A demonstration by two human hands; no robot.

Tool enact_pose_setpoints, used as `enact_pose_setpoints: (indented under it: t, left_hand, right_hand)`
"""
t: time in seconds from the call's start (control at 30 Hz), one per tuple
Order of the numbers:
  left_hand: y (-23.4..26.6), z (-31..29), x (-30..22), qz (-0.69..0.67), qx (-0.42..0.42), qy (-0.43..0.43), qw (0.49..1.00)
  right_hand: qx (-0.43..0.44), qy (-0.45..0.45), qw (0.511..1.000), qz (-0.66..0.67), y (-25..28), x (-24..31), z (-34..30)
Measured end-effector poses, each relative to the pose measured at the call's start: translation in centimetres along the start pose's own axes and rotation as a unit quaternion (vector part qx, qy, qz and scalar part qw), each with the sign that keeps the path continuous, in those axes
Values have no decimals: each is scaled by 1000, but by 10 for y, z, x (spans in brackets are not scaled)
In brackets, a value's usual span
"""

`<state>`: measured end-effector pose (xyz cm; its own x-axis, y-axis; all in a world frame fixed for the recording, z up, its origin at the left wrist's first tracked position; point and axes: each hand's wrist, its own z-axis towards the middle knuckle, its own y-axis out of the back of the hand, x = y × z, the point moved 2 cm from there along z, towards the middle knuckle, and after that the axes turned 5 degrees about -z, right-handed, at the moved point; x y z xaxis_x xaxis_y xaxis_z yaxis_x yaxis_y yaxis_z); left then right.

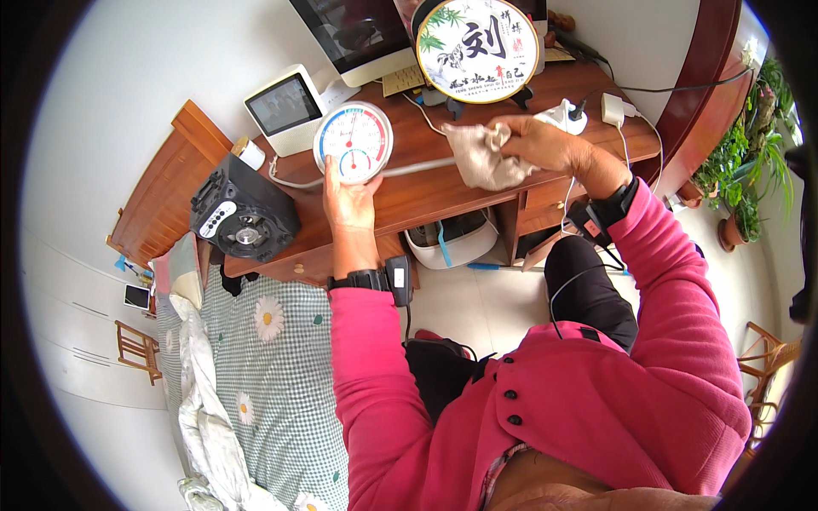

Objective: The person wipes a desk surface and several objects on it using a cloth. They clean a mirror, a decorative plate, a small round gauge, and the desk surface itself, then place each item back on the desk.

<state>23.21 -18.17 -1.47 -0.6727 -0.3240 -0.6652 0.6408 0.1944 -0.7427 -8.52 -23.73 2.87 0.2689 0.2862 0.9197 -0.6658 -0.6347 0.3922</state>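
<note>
My left hand [349, 204] is at the front left of the wooden desk, gripping a round white thermometer-hygrometer dial [371, 132] by its lower rim. The dial's face is turned up toward me, with a large scale and a smaller gauge below it. Over the desk's right half, my right hand [545, 146] is closed on a crumpled beige cloth [486, 162], which hangs from the fingers. Dial and cloth are apart. A pale cable runs along the desk between them. Both wrists wear black straps with small boxes.
The wooden desk [417, 200] carries a tablet-like display [285, 109], a black speaker [247, 209], a monitor [362, 30], a round decorative plaque [477, 51] on a stand and a white power strip [564, 117] with cables. A checked bed [281, 375] lies left; potted plants [741, 170] stand right.
</note>
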Motion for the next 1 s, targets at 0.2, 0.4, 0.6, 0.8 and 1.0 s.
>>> enact_pose_setpoints:
  t: [0.2,0.4,0.6,0.8,1.0]
  left_hand:
    - [-26,43,-1,-50,82,-66,993]
    - [-49,72,-8,-24,119,-91,988]
    - [-44,84,-3,-43,157,-93,982]
    - [-28,93,3,-67,150,-90,982]
    - [-14,99,7,-27,154,-86,984]
  right_hand:
    - [-198,-12,980,-11,9,13,12]
    - [-352,124,916,-151,-33,19,-28]
    - [-259,321,809,-419,-74,14,23]
    - [41,272,817,-506,-92,14,132]
    - [89,324,828,-449,-79,-1,129]
